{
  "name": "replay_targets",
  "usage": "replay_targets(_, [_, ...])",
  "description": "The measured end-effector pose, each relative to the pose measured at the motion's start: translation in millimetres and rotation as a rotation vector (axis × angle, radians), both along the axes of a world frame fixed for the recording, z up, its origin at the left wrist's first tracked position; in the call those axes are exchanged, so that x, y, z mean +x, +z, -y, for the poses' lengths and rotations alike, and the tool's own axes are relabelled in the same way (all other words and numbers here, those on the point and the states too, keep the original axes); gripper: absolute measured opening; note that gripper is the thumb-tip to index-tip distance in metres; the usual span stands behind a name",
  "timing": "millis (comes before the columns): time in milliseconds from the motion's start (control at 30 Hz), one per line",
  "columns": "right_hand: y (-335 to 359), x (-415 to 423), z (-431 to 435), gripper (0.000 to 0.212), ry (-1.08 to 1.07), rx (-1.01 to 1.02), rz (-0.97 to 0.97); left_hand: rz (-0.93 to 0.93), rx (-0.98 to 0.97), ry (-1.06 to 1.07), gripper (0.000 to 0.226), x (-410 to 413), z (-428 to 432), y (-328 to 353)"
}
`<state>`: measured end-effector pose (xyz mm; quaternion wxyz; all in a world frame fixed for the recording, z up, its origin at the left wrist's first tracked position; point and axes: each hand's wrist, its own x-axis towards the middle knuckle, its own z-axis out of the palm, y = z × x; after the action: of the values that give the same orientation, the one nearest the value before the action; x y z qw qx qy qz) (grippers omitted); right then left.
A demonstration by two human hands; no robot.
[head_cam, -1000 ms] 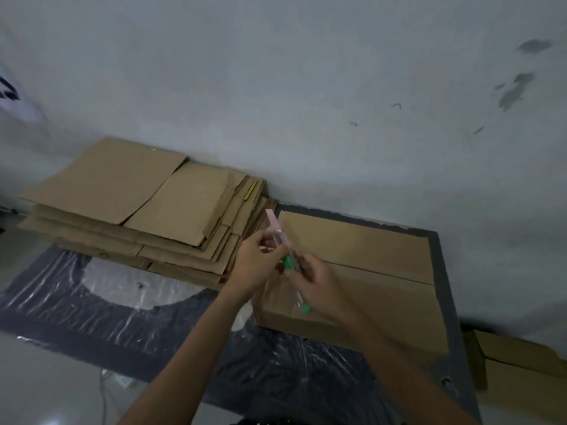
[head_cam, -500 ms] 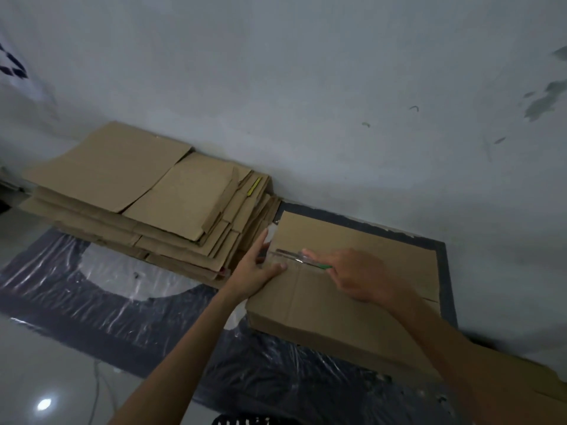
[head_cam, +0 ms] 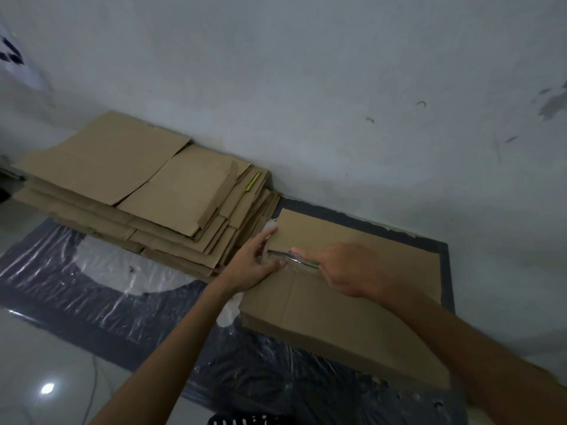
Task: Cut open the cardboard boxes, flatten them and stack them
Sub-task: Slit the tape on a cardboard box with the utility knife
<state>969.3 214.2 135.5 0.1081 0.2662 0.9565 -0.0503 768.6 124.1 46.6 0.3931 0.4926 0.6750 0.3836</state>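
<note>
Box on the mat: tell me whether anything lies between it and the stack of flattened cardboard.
Only the left hand, pressing the left end of the box right beside the stack. Nothing else visible lies between them. The right hand holds the cutter at the top seam.

The cutter [head_cam: 294, 259] is mostly buried under the right hand [head_cam: 346, 268], only a thin blade and a green bit showing; a dark slotted thing [head_cam: 245, 420] is cut off at the frame's bottom edge, unidentifiable.
</note>
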Motion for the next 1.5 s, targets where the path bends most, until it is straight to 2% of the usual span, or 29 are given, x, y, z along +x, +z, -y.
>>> replay_targets(233, [26,1,3,0.057,0.021,0.019,0.107,-0.222,-0.021,-0.017,0.081,-4,-2,4])
replay_targets(400, [32,4,11,0.058,0.044,0.05,0.135,-0.266,-0.021,-0.048,0.078,0,-2,11])
replay_targets(567, [35,-2,13,0.059,0.07,0.018,0.152,-0.399,-0.04,-0.158,0.065,-7,-4,14])
replay_targets(767, [40,9,10,0.063,0.047,0.021,0.167,-0.498,-0.095,-0.19,0.065,-9,-4,21])
replay_targets(1067, [30,13,21,0.06,0.077,0.104,0.194,-0.486,-0.114,-0.203,0.068,-9,-2,21])
replay_targets(1200, [33,41,16,0.063,-0.012,0.095,0.225,-0.508,-0.137,-0.204,0.067,-10,-5,23])
replay_targets(1367, [41,95,13,0.056,-0.025,0.153,0.308,-0.498,-0.141,-0.187,0.065,-12,-6,22])
replay_targets(1500, [42,138,12,0.071,-0.158,0.194,0.458,-0.517,-0.16,-0.18,0.066,-9,-7,22])
